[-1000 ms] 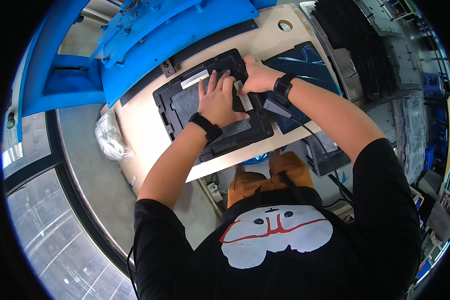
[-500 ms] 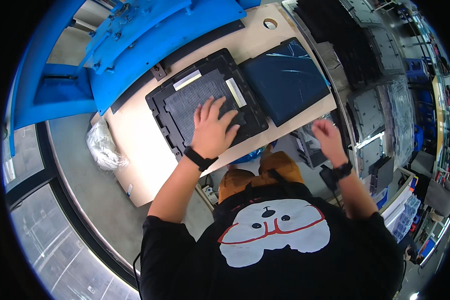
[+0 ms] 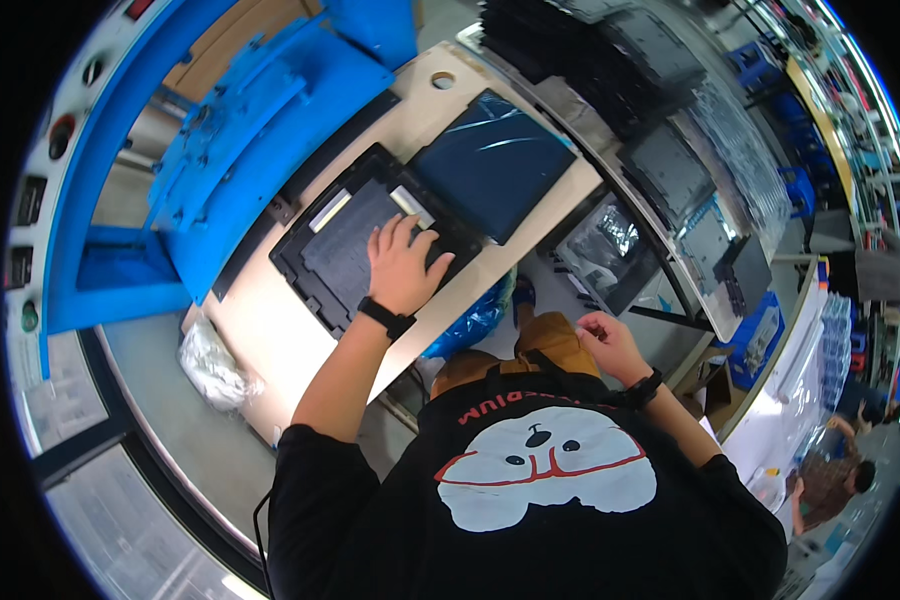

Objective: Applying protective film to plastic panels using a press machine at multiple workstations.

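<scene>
My left hand [image 3: 402, 265] lies with spread fingers on a black plastic panel [image 3: 342, 255], which has a raised rim with notches and a recessed middle. Two pale strips sit in that recess: one strip [image 3: 330, 213] toward the far left side, the other strip [image 3: 411, 207] just beyond my fingertips. Right beside this panel is a dark, glossy sheet-like panel [image 3: 495, 165] with light creases. My right hand [image 3: 612, 347] is off the table, close to my body, its fingers curled together. Whatever it may hold is too small to make out.
A blue machine frame [image 3: 260, 130] rises along the table's far left side. The wooden table [image 3: 280, 345] has a round hole [image 3: 443, 81] near its far corner. A rack with stacked black panels [image 3: 560, 65] stands to the right, and a clear plastic bag [image 3: 210, 365] lies at the left.
The view has turned, so table and panels appear shifted left. My right hand has come in from the right, nearer my body. My left hand still rests on the black panel.
</scene>
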### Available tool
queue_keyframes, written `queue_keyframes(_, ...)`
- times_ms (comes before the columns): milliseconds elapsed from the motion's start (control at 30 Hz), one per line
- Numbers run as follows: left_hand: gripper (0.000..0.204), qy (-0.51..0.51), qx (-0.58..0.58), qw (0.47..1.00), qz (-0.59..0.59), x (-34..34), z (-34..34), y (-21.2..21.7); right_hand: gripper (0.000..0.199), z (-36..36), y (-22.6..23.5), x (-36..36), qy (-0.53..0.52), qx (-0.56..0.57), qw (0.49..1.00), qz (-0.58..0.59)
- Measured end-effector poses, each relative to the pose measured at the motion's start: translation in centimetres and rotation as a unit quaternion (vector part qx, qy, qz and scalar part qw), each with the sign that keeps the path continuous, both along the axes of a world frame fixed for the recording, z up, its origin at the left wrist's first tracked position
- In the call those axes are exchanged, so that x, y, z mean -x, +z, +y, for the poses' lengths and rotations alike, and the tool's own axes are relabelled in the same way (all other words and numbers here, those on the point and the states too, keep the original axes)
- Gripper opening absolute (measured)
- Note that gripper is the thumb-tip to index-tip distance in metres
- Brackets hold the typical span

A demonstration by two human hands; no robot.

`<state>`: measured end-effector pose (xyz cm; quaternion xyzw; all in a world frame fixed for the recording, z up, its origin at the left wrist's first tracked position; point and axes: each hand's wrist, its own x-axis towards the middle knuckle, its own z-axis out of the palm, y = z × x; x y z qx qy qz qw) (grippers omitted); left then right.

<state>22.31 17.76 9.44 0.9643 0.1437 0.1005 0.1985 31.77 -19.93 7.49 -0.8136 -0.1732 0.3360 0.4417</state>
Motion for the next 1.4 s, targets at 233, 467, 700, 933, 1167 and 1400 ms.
queue_keyframes(233, 0.041, -0.025, 0.089, 0.994, -0.063, -8.7, -6.2, -0.6, 0.017, -3.3, -4.0, -4.7, -0.119, -0.053, 0.990, 0.062)
queue_keyframes(467, 0.085, 0.026, -0.008, 0.987, 0.161, -18.4, -10.2, -4.8, 0.025, 5.3, -5.8, -19.0, -0.199, -0.139, 0.938, 0.248)
queue_keyframes(700, 0.072, 0.037, -0.012, 0.988, 0.148, -18.6, -11.2, -6.4, 0.031, 11.3, -7.5, -25.0, -0.148, -0.153, 0.921, 0.327)
queue_keyframes(933, 0.069, 0.037, 0.021, 0.987, 0.155, -18.9, -10.4, -4.2, 0.031, 12.5, -7.7, -26.4, -0.100, -0.142, 0.924, 0.340)
queue_keyframes(1167, 0.052, 0.017, -0.088, 0.988, 0.125, -18.4, -9.5, 0.4, 0.054, 12.7, -4.2, -26.7, -0.040, -0.192, 0.919, 0.342)
queue_keyframes(1400, 0.043, -0.009, -0.074, 0.997, 0.035, -18.0, -7.3, 4.2, 0.053, 18.3, 4.7, -28.0, -0.001, -0.298, 0.836, 0.461)
